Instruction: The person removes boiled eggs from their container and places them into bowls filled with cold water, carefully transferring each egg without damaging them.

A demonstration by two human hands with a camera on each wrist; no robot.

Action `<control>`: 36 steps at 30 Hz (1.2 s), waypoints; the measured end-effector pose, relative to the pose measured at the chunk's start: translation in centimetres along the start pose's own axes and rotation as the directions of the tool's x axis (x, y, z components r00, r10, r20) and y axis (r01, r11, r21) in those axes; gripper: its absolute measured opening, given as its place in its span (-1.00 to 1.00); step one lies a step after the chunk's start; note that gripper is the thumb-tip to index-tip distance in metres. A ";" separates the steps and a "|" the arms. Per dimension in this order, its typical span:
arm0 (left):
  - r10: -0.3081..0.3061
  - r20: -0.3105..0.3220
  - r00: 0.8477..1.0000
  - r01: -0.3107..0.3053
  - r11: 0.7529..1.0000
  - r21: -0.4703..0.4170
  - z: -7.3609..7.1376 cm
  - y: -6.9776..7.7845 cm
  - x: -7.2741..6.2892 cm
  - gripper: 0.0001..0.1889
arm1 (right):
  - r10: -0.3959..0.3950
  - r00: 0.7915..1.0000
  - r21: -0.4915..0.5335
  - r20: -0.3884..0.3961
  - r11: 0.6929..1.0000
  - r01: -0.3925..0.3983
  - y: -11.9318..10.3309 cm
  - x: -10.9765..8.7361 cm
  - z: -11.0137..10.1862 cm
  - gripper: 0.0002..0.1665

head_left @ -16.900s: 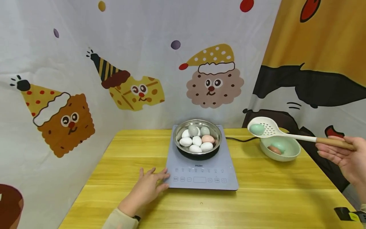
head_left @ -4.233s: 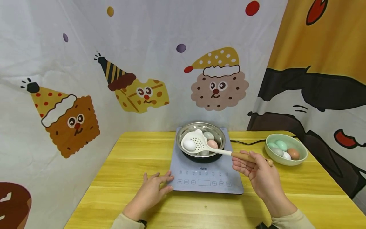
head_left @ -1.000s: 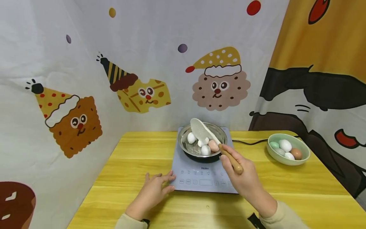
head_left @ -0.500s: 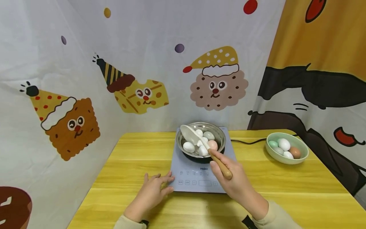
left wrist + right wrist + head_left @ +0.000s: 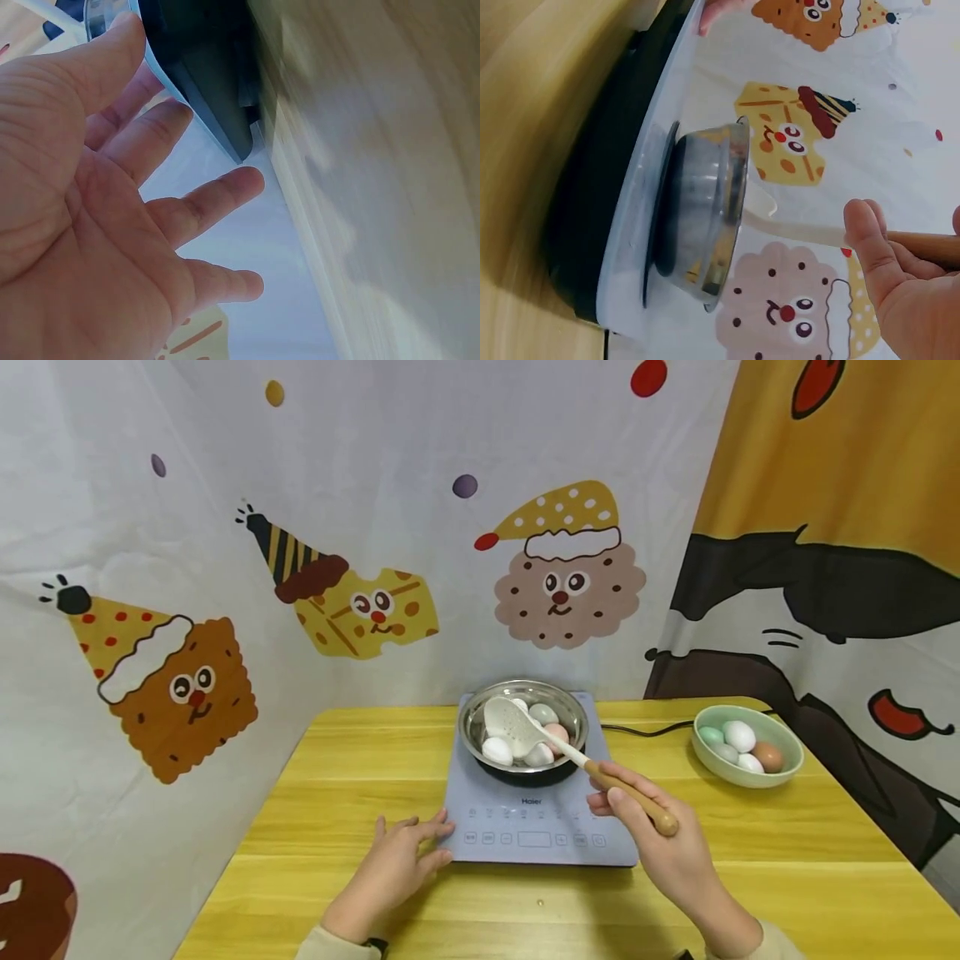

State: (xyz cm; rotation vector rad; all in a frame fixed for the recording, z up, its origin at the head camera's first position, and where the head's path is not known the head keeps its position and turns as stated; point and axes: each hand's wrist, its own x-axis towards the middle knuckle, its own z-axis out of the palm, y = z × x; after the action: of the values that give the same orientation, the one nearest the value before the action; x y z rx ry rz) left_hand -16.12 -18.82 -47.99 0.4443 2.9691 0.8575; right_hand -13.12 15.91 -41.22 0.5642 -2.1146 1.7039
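My right hand [image 5: 678,843] grips the wooden handle of a white skimmer [image 5: 512,727]. The skimmer's perforated head is down in a steel pan [image 5: 573,745], among several white eggs [image 5: 497,751], a grey egg [image 5: 543,714] and a pinkish egg [image 5: 557,735]. Whether an egg sits on the head is hard to tell. The pan stands on an induction cooker [image 5: 480,793]. With fingers spread, my left hand [image 5: 397,864] touches the cooker's left front edge; the left wrist view shows its fingertips [image 5: 244,180] by that edge.
On the right of the wooden table [image 5: 337,760] stands a pale green bowl [image 5: 757,777] with several eggs: green, grey, white and brown. A black cord [image 5: 645,732] runs from the cooker behind the bowl. A printed curtain [image 5: 420,443] hangs close behind.
The bowl has gained eggs and the pan holds fewer. Over the last second the skimmer's head has dipped lower into the pan and its handle has swung right. The left hand stays at the cooker.
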 end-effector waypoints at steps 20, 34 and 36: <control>0.012 -0.019 1.000 -0.011 1.000 0.022 0.3 0.0 -0.2 -0.56 | 0.415 0.907 0.738 0.070 0.590 -0.327 1.3 2.2 -3.1 -0.49; 0.047 0.016 0.999 -0.049 0.993 0.107 -0.6 0.1 0.3 -0.57 | 0.473 0.861 0.897 -0.187 0.439 -0.046 1.9 -0.2 -14.8 -0.55; 0.052 0.020 0.998 -0.054 0.993 0.109 -0.6 0.1 0.3 -0.57 | 0.513 0.810 0.873 -0.286 0.489 -0.001 2.2 -1.1 -16.8 -0.60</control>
State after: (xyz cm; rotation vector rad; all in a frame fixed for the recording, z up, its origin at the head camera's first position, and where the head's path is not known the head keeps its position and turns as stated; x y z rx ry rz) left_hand -16.40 -18.99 -47.37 0.5333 3.0119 0.6937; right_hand -12.84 32.83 -40.22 -0.0738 -0.8791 2.6815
